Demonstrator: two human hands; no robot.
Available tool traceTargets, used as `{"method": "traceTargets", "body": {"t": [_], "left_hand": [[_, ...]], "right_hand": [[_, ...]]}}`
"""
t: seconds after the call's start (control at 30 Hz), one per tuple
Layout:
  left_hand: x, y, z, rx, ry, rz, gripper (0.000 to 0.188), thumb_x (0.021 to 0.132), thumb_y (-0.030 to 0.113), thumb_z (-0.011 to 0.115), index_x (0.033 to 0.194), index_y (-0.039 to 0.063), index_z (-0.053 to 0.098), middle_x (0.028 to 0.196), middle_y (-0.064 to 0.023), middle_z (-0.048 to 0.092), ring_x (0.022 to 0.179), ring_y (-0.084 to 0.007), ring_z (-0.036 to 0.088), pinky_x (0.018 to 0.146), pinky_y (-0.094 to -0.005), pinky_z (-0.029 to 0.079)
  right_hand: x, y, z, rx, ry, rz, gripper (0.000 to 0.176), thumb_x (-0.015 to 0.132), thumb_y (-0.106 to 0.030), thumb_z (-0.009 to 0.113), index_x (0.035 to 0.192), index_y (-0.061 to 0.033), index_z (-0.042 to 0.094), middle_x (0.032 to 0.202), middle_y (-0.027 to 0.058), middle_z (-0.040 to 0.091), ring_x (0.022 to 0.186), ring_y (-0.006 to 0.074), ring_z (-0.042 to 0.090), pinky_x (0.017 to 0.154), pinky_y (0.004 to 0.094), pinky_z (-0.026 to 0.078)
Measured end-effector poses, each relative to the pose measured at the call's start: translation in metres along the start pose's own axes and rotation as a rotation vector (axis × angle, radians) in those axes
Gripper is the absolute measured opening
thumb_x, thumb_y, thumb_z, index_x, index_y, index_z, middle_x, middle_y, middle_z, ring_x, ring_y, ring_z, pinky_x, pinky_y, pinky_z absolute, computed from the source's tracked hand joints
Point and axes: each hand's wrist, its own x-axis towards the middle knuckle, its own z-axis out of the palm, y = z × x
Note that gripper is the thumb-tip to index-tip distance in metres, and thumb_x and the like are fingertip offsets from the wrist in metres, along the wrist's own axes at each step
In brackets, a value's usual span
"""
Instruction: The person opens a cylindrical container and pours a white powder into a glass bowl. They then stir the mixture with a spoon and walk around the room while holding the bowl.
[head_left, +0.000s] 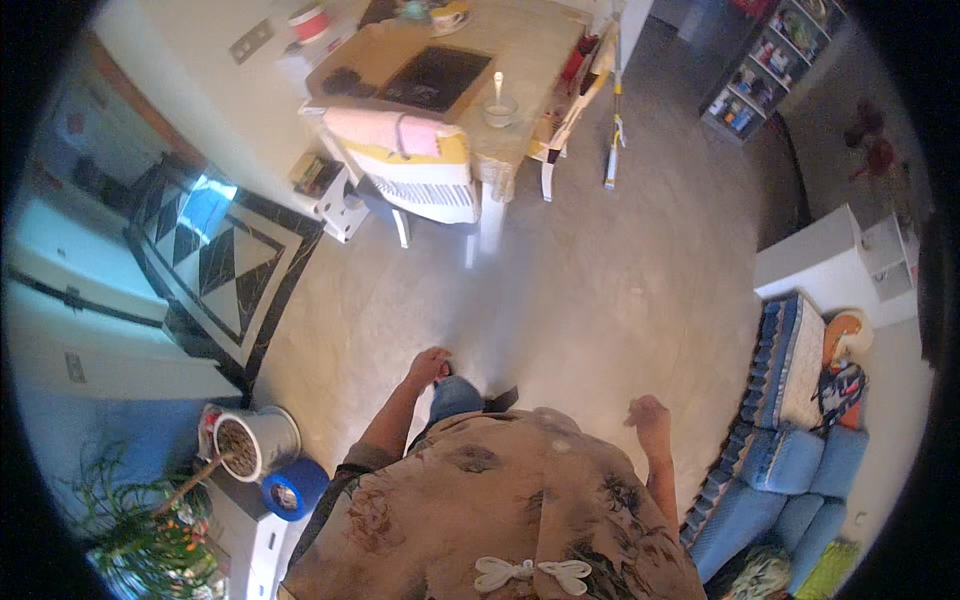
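My left hand (431, 366) hangs low in front of my body, beside my jeans-clad knee (455, 396). Its fingers curl inward, and whether anything lies in them is hidden. Out to the right, my right hand (649, 414) hangs over the bare floor (592, 300) with the fingers folded in and nothing visible in them. Neither hand touches any furniture. Ahead stands a dining table (525, 45), with a cloth-draped white chair (420, 165) at its near side. A glass bowl (499, 112) with a spoon (498, 86) upright in it sits near the table's corner.
A second chair (574, 105) and a long-handled floor tool (612, 161) stand right of the table. A blue sofa (780, 457) lines the right, beside a white cabinet (814, 244). On the left are a potted plant (281, 442), a blue ring-shaped object (300, 487) and black-and-white patterned flooring (247, 262).
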Motion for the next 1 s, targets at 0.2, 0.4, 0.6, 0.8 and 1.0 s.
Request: {"method": "traceTargets", "body": {"t": [0.2,0.4,0.6,0.8,1.0], "left_hand": [[0.070,0.146,0.033,-0.061,-0.085,0.092,0.028,0.095,0.029,0.048,0.108,0.007,0.060,0.067,-0.0013,0.055,0.057,-0.0084,0.052,0.054,-0.0251,0.048],[0.168,0.233,0.056,-0.282,-0.125,0.127,0.034,0.094,0.030,0.049,0.122,0.011,0.051,0.077,-0.0003,0.055,0.059,-0.0092,0.053,0.062,-0.0284,0.053],[0.274,0.315,0.071,-0.455,-0.098,0.198,0.041,0.094,0.027,0.050,0.132,0.014,0.041,0.090,-0.0069,0.057,0.061,-0.0116,0.053,0.065,-0.0313,0.053],[0.365,0.357,0.068,-0.525,-0.080,0.278,0.045,0.094,0.026,0.049,0.136,0.019,0.032,0.103,-0.0126,0.055,0.071,-0.0203,0.055,0.074,-0.0430,0.052],[0.432,0.368,0.070,-0.819,-0.117,0.311,0.044,0.092,0.027,0.051,0.133,0.021,0.034,0.107,-0.0131,0.054,0.078,-0.0253,0.056,0.078,-0.0459,0.050]], "right_hand": [[0.038,-0.114,-0.046,0.159,0.154,-0.604,0.018,0.085,-0.007,0.059,0.101,0.0014,0.059,0.086,0.0105,0.063,0.078,0.0170,0.061,0.076,0.0285,0.047],[0.097,-0.295,-0.090,-0.098,0.273,-1.230,0.025,0.080,-0.008,0.059,0.102,0.0017,0.060,0.078,0.0131,0.064,0.065,0.0244,0.061,0.065,0.0342,0.050],[0.146,-0.418,-0.115,-0.269,0.264,-1.142,0.030,0.086,-0.035,0.057,0.078,-0.0062,0.062,0.077,0.0060,0.066,0.068,0.0234,0.062,0.067,0.0377,0.050],[0.185,-0.435,-0.174,-0.304,0.382,-1.287,0.029,0.088,-0.033,0.055,0.092,-0.0053,0.062,0.084,0.0061,0.064,0.068,0.0215,0.061,0.064,0.0376,0.051],[0.256,-0.374,-0.176,0.031,0.825,-1.576,0.025,0.089,-0.020,0.051,0.104,-0.0022,0.060,0.079,0.0093,0.061,0.062,0.0210,0.060,0.058,0.0340,0.051]]}}
